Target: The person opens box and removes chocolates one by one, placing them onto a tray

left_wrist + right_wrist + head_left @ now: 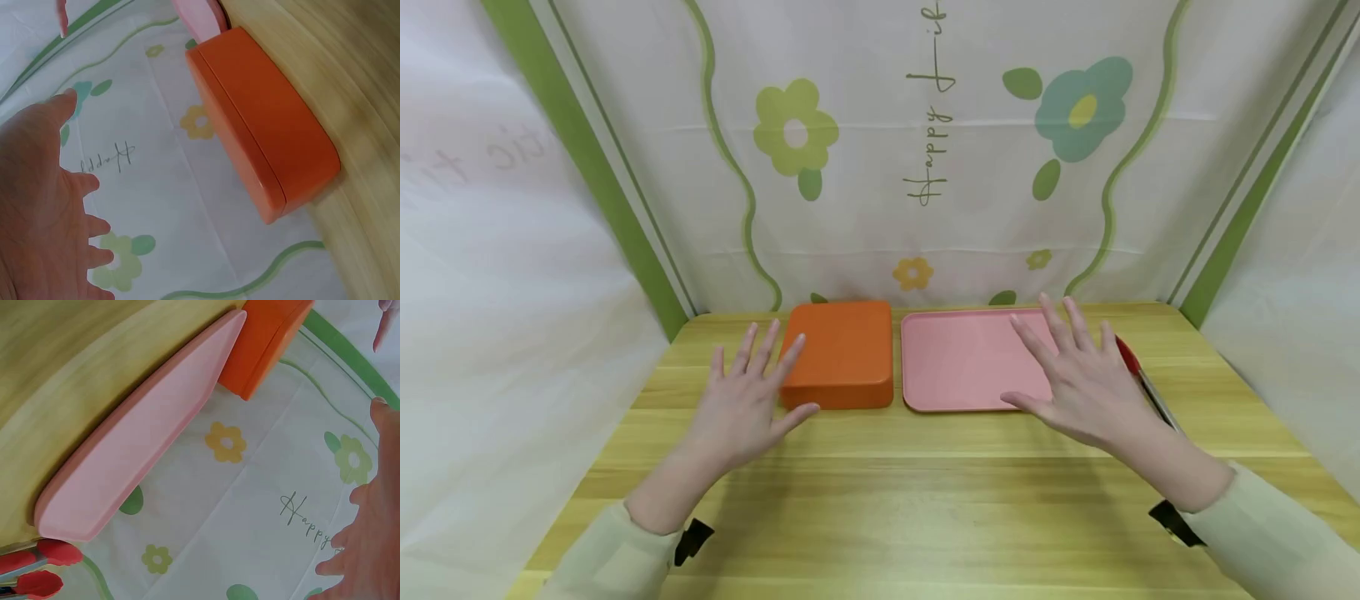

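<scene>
My left hand point(739, 412), fingers spread and straight, is held up in front of an orange lidded box point(842, 346); its fingers overlap the box's left side in the head view. The left wrist view shows a seam along the box point(262, 112), its lid on. My right hand point(1088, 390) is likewise spread, over the right part of a shallow pink tray point(962, 362). Neither hand holds anything. Tongs with red tips and metal arms point(1159, 402) lie right of the tray, partly hidden by the right hand; both red tips point(59, 552) show in the right wrist view.
A wooden table point(880, 508) carries these things near its back edge. Behind it hangs a white curtain point(857, 217) with printed flowers, and white sheets point(497, 333) hang at both sides. The box and tray stand side by side with a narrow gap.
</scene>
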Available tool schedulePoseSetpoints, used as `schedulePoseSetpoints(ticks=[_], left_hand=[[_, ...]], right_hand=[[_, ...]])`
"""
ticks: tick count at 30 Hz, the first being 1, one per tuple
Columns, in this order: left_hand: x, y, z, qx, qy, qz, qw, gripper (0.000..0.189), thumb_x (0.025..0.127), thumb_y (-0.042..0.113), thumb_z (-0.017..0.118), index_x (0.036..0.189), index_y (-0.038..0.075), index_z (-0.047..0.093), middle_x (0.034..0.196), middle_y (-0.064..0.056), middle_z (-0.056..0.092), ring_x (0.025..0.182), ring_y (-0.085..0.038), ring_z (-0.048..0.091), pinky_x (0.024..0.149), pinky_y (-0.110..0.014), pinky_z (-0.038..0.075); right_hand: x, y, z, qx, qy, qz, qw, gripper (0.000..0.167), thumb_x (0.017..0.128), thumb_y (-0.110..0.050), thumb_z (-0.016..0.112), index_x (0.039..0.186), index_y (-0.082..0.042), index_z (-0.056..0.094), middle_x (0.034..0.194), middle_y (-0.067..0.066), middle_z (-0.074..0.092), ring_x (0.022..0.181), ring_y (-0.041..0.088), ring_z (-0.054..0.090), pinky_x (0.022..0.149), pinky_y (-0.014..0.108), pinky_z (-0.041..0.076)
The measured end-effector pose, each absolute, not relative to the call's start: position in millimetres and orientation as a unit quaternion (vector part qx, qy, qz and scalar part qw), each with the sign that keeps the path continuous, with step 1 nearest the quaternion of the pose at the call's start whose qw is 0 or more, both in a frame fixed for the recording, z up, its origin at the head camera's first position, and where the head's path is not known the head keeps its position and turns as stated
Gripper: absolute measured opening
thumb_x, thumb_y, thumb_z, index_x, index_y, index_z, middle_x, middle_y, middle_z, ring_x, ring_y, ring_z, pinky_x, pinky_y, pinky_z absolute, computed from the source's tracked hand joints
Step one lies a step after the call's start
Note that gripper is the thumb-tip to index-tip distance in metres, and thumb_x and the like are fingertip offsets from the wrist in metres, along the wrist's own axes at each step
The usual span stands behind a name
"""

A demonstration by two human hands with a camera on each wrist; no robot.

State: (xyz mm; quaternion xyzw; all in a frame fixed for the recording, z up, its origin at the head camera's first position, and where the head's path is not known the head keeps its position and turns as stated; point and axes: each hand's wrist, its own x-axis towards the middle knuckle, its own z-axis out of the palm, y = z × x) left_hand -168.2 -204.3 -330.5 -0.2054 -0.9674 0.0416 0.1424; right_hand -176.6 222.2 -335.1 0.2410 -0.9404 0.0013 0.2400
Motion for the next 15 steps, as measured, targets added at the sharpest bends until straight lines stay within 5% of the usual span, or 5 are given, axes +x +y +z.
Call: schedulePoseSetpoints(ticks=[15], left_hand=[[-196, -224, -331, -0.183, -0.975, 0.027, 0.124, 0.089, 0.091, 0.073, 0.037, 0.158, 0.021, 0.010, 0.162, -0.014, -0.002, 0.146, -0.037, -0.004, 0.105, -0.071, 0.005]], right_hand=[[-212, 181, -331, 0.241, -0.953, 0.021, 0.184, 0.094, 0.085, -0.070, 0.054, 0.157, -0.019, 0.021, 0.162, 0.014, 0.000, 0.145, 0.040, 0.007, 0.105, 0.068, 0.019]])
